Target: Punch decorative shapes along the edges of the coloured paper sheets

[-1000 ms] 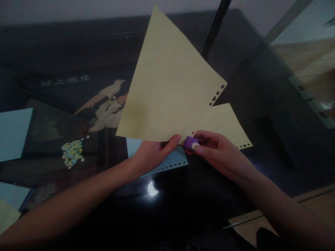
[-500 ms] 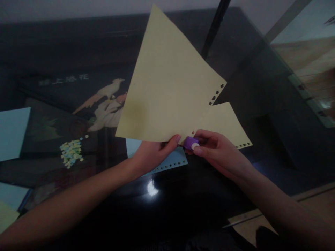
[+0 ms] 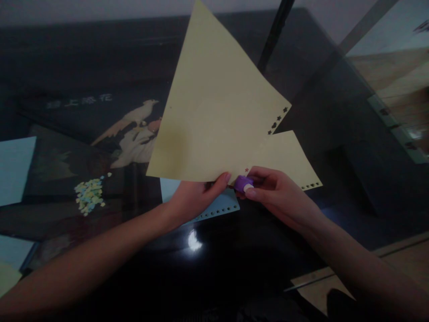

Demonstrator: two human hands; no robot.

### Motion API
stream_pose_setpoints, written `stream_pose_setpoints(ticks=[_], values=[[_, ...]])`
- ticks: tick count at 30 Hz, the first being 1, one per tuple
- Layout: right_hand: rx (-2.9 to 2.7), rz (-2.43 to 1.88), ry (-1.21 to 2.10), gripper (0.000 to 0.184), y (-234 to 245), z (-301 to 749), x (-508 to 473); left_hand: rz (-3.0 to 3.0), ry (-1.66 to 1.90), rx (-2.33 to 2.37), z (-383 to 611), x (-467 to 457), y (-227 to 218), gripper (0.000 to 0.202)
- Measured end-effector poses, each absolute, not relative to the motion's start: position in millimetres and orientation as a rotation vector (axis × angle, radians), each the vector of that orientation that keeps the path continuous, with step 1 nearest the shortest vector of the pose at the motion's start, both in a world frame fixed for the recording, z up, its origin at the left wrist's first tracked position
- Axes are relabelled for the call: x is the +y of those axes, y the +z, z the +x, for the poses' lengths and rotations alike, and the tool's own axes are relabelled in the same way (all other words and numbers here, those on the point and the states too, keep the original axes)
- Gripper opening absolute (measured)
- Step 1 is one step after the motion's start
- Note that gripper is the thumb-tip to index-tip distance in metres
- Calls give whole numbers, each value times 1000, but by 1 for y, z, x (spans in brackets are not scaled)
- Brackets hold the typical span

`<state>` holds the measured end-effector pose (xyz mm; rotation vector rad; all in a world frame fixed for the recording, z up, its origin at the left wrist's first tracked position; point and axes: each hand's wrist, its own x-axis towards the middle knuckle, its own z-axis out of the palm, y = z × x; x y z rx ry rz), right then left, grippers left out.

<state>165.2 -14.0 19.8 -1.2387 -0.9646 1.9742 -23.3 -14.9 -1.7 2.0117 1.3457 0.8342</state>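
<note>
My left hand (image 3: 197,197) pinches the lower edge of a yellow sheet of paper (image 3: 214,98), thumb on top, and holds it raised over the table. Star and heart holes run along part of the sheet's right edge. In my right hand (image 3: 278,188) is a small purple craft punch (image 3: 243,183) with a white lever under my thumb. The punch sits at the sheet's lower right corner, beside a star hole. Beneath lie a second yellow sheet (image 3: 291,156) and a blue sheet (image 3: 217,208), both with rows of punched shapes and partly covered.
A small heap of yellow, green and blue paper cut-outs (image 3: 89,196) lies on the left of the dark glossy table (image 3: 208,277). Blue sheets (image 3: 15,172) and a yellow corner of paper (image 3: 7,277) are at the far left. A bird picture (image 3: 137,118) decorates the tabletop.
The view has shifted very slightly. Both hands keep their hold on the sheet and the punch in nearly the same place.
</note>
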Motion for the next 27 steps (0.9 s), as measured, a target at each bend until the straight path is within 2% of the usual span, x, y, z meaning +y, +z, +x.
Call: stream_pose_setpoints(ticks=[12, 27], values=[[-957, -1194, 2004, 21, 20, 165, -14, 2035, 861, 1331, -23, -15, -1, 35], [-976, -1226, 1969, 25, 19, 166, -13, 2003, 848, 1347, -22, -16, -5, 26]])
